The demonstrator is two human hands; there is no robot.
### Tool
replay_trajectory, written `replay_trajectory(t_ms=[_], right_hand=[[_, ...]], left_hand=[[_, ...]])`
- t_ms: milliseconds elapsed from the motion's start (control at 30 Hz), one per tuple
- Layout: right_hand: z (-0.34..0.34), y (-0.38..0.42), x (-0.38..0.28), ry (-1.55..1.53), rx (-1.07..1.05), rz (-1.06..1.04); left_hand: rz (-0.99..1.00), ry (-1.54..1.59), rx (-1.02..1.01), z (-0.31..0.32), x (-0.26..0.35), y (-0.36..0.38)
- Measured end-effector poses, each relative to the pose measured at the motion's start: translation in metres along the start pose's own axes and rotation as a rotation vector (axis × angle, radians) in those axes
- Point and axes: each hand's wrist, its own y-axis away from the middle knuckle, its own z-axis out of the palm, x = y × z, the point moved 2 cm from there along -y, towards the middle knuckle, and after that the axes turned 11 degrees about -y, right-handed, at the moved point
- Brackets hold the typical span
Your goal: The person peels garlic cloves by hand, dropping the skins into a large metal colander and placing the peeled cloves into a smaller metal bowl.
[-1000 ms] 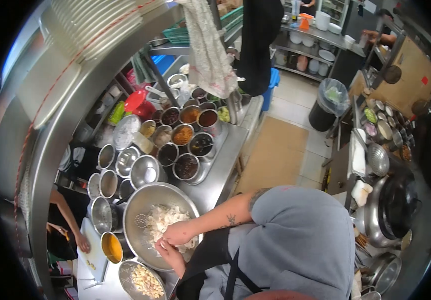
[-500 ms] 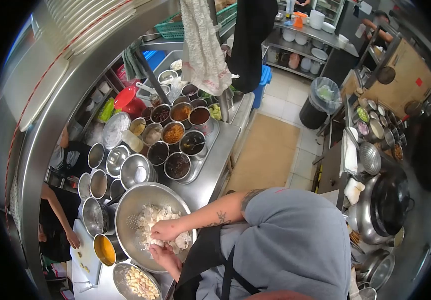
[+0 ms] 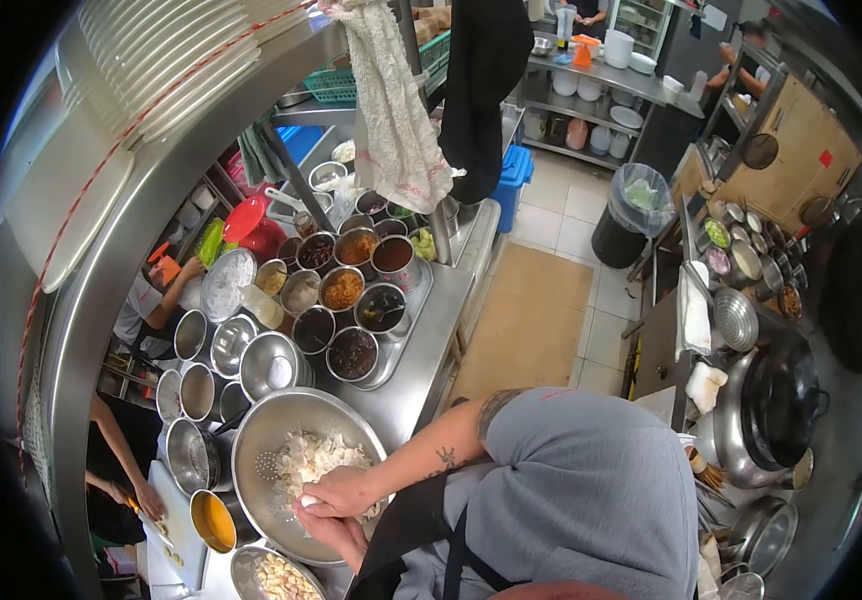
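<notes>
A large perforated steel colander (image 3: 251, 440) stands on the counter in front of me, holding a heap of garlic and papery skins (image 3: 316, 460). Over it my right hand (image 3: 343, 490) closes its fingers around a white garlic clove (image 3: 308, 500). My left hand (image 3: 333, 532) is just below, cupped against the same clove with its fingers curled; the two hands touch and partly hide the clove. Beside the large colander, nearer the bottom edge, a smaller colander (image 3: 241, 570) contains pale peeled garlic cloves (image 3: 286, 580).
Steel pots of sauces (image 3: 353, 352) and stacked bowls (image 3: 271, 365) crowd the counter. A pot of orange liquid (image 3: 214, 522) sits by the colander. Across from me a co-worker's hand (image 3: 151, 502) works with a knife on a white cutting board (image 3: 186, 545). A towel (image 3: 386, 100) hangs above.
My hands have come closer together around the clove. The co-worker at the board now has a knife in hand, and another person's arm has appeared behind the bowls. The view has shifted slightly.
</notes>
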Motion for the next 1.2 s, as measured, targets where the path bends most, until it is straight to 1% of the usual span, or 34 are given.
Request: replay_trajectory(t_ms=[67, 100, 200, 233, 300, 333, 400, 433, 467, 500, 533, 567, 600, 633, 667, 700, 733, 767, 900, 1000, 1100, 1200], right_hand=[[0.008, -0.006, 0.012, -0.013, -0.014, 0.035], [0.0, -0.005, 0.008, -0.049, -0.044, 0.066], [-0.008, -0.009, 0.018, -0.063, -0.094, 0.022], [-0.009, -0.007, 0.018, -0.096, -0.019, -0.045], [-0.008, -0.009, 0.021, -0.111, -0.15, -0.045], [-0.008, -0.011, 0.022, -0.121, -0.222, -0.047], [-0.005, -0.012, 0.021, -0.176, -0.21, -0.049], [-0.005, -0.01, 0.024, -0.342, -0.235, -0.03], [-0.005, -0.012, 0.035, -0.378, -0.256, 0.005], [-0.008, -0.012, 0.037, -0.453, -0.202, 0.005], [0.004, -0.021, 0.071, -0.546, -0.224, 0.061], [-0.001, -0.021, 0.071, -0.607, -0.147, 0.155], [-0.01, -0.022, 0.061, -0.398, -0.128, 0.145], [-0.009, -0.026, 0.072, -0.507, -0.163, 0.198], [-0.013, -0.024, 0.054, -0.605, -0.082, 0.284], [-0.018, -0.025, 0.04, -0.562, -0.11, 0.31], [-0.013, -0.027, 0.047, -0.589, -0.127, 0.317], [-0.009, -0.028, 0.044, -0.596, -0.114, 0.329], [-0.012, -0.027, 0.033, -0.534, -0.187, 0.345], [-0.01, -0.028, 0.028, -0.34, -0.225, 0.25], [-0.013, -0.027, 0.011, -0.139, -0.219, 0.023], [-0.009, -0.027, 0.009, -0.065, -0.207, -0.112]], left_hand=[[-0.065, -0.026, -0.14, -0.025, -0.012, -0.019], [-0.101, -0.037, -0.21, -0.034, -0.018, -0.024], [-0.085, -0.416, -0.002, -0.018, 0.002, -0.001], [-0.003, -0.538, 0.004, -0.021, -0.002, -0.001], [0.167, -0.779, 0.014, -0.031, -0.01, -0.009], [0.128, -0.732, -0.027, -0.028, -0.009, -0.008], [0.027, -0.631, -0.051, -0.032, -0.007, 0.0], [-0.018, -0.573, -0.113, -0.058, -0.025, -0.019], [0.0, -0.65, -0.072, -0.066, -0.041, -0.036], [-0.055, -0.473, 0.011, -0.031, -0.01, -0.005], [-0.064, -0.422, -0.035, -0.028, -0.007, -0.007], [0.169, -0.594, -0.14, -0.043, -0.02, -0.023], [0.062, -0.411, -0.145, -0.038, -0.014, -0.016], [-0.043, -0.227, -0.132, -0.032, -0.008, -0.01], [-0.048, -0.152, -0.158, -0.028, -0.001, -0.002], [-0.06, -0.12, -0.194, -0.035, -0.005, -0.008], [-0.074, -0.091, -0.248, -0.042, -0.009, -0.012], [-0.077, -0.067, -0.237, -0.048, -0.009, -0.013], [-0.073, -0.027, -0.222, -0.049, -0.005, -0.003], [-0.081, -0.083, -0.173, -0.048, -0.001, 0.004], [-0.058, -0.179, -0.139, -0.05, -0.002, 0.004], [-0.006, -0.286, -0.11, -0.046, 0.001, 0.006]])
